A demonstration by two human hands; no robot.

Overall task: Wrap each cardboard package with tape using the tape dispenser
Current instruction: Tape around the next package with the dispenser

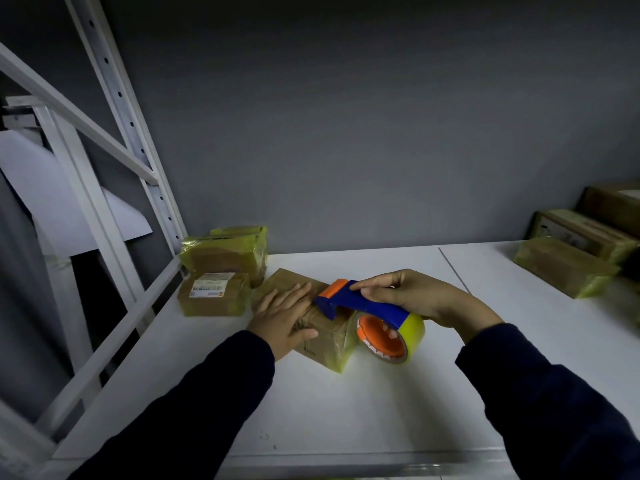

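nearest, two dark sleeves [194, 403] come in from the bottom edge over a white shelf top [346, 417]. l hand [282, 318] lies flat on the cardboard pkg [325, 344], fingers straight and a bit apart across its top, thumb down over the near face. this pkg sits mid-shelf, turned corner-on to the camera, w/ yellowish tape on its near corner and right end.

r hand [426, 299] grips the tape dispenser [363, 303]: fingers curled round the blue handle, thumb on top. its orange front end is above the pkg top, just beside the l fingertips. the yellow tape roll [415, 332] w/ orange core hangs at the pkg's right end; can't tell if it touches the shelf.

further back on the left, a labelled pkg [213, 294] stands just beside the held one, and a taped pkg [225, 251] is right behind it at the shelf's back corner. far right, well apart from the hands, more taped pkgs [564, 266] sit in a row toward the wall, blurred.

beyond, a white rack upright [121, 109] w/ holes rises at left, a white sheet [52, 188] is past it, and a grey wall [346, 116] closes the back.
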